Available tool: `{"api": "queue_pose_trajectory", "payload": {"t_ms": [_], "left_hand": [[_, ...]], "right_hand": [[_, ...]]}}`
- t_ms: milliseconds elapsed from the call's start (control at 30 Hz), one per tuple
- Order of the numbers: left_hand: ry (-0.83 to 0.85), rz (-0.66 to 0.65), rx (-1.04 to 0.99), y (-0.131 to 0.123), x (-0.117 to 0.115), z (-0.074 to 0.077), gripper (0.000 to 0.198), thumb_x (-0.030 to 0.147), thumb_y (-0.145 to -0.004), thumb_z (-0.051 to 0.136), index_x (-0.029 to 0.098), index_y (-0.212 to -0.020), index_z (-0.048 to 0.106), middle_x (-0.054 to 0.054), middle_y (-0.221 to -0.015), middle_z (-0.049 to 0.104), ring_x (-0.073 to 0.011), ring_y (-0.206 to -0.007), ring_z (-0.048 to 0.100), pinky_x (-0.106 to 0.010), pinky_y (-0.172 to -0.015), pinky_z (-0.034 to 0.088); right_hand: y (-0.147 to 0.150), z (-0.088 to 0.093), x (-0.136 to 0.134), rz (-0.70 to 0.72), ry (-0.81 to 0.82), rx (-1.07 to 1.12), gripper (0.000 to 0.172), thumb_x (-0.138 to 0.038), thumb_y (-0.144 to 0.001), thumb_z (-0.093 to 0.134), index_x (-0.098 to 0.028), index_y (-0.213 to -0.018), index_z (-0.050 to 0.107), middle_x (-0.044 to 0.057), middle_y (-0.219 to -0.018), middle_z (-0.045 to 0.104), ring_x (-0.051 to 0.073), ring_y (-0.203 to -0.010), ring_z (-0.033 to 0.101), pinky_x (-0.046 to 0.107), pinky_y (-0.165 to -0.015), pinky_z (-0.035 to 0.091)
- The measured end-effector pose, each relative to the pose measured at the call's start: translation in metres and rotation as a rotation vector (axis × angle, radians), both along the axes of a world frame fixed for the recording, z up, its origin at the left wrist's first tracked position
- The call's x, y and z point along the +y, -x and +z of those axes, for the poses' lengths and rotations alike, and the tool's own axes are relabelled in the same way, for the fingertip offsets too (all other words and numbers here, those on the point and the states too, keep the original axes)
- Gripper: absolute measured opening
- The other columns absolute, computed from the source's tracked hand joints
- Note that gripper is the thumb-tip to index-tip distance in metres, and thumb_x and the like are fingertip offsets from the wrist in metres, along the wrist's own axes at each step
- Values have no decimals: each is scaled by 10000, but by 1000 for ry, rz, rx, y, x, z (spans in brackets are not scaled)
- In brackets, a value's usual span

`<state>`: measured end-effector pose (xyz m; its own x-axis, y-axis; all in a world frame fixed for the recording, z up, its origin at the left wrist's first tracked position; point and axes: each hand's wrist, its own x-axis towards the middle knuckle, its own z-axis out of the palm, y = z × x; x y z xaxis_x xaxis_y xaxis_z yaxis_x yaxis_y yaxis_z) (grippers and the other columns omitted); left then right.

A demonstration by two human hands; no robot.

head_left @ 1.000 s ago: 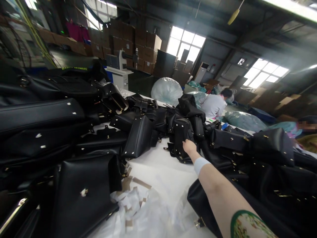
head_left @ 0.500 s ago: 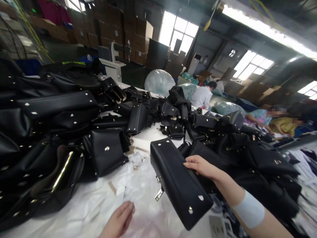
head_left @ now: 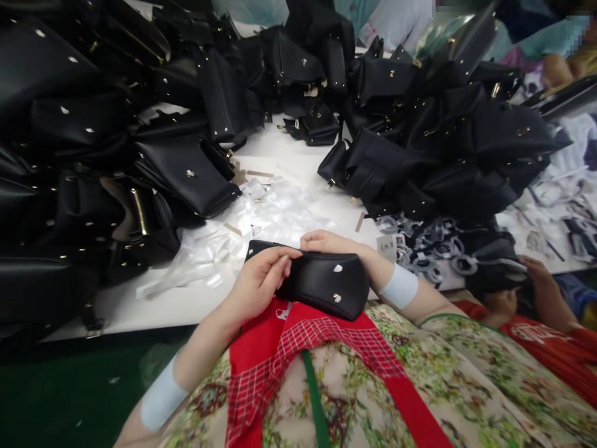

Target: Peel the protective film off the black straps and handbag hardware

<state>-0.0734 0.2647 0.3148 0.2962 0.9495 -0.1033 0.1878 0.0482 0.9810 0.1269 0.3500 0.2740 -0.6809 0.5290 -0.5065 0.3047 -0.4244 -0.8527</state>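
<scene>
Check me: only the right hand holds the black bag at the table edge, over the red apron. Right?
Not quite. The head view shows the left hand gripping the black bag too, with the right hand on its top edge. It is at the table edge, over the red apron.

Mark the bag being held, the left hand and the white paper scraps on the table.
black bag [head_left: 321, 283], head view, on its studded panel.
left hand [head_left: 259, 283], head view, on the back of the hand.
white paper scraps [head_left: 284, 211], head view, middle of the heap.
</scene>
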Motion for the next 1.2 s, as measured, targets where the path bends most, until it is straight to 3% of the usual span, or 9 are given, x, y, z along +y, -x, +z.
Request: {"api": "queue_pose_trajectory", "payload": {"t_ms": [133,267,433,567,733,800,933,1033,1200], "left_hand": [[-261,-232,131,-19,3,15,202,278,-908,553,220,-1043,691,-16,-807,653,-142,-777,591,-286,-773,468],[-315,-239,301,-32,5,19,208,329,-807,700,205,-974,708,34,-615,555,-134,-605,515,-279,-638,420],[-338,-209,456,-37,0,25,134,327,-826,673,196,-800,684,9,-688,598,-145,-653,531,-291,-648,391],[-224,-197,384,-38,-2,29,141,273,-803,686,186,-699,645,29,-602,542,-127,-595,486,-270,-606,369],[8,-286,-117,-23,-2,31,206,316,-863,604,175,-725,545,13,-693,571,-109,-636,495,-243,-616,406],[28,-291,-196,-16,-4,31,174,299,-870,590,175,-765,529,-14,-783,602,-122,-718,535,-251,-668,434],[44,-387,-53,-11,-11,32,69,237,-863,583,168,-866,587,-7,-779,620,-110,-651,533,-238,-618,433],[-66,-466,85,-13,-14,35,138,193,-877,536,171,-948,652,-26,-836,667,-116,-675,563,-246,-648,450],[-197,-610,217,-18,-13,39,105,220,-856,605,178,-894,693,-22,-821,682,-124,-696,591,-253,-675,453]], "right_hand": [[13,-3,-8,18,-29,23,198,-326,-737,586,-161,-661,507,-55,-586,490,83,-554,433,208,-529,337],[18,-11,-13,-8,-6,42,167,-301,-743,603,-164,-709,514,-39,-626,543,104,-594,496,218,-554,381],[20,-15,-12,7,-69,25,153,-256,-721,595,-159,-639,510,-58,-585,490,90,-574,446,214,-551,361],[22,-12,-13,9,-109,1,178,-272,-721,562,-160,-600,495,-59,-557,455,88,-555,411,225,-550,337],[22,-6,-18,-1,-110,1,135,-281,-709,566,-158,-667,531,-40,-614,518,106,-607,463,234,-587,366],[22,-5,-19,-6,-128,-14,146,-295,-717,558,-158,-671,536,-37,-627,527,108,-619,466,234,-593,370],[24,-3,-20,-9,-181,-82,147,-274,-722,520,-163,-624,520,-53,-591,483,97,-594,429,229,-576,353],[26,-2,-20,-5,-174,-95,153,-277,-721,524,-164,-619,514,-57,-579,471,94,-587,426,227,-570,347],[28,2,-21,-18,-91,-123,135,-276,-720,531,-167,-642,514,-66,-556,463,87,-541,411,224,-534,332]]}}
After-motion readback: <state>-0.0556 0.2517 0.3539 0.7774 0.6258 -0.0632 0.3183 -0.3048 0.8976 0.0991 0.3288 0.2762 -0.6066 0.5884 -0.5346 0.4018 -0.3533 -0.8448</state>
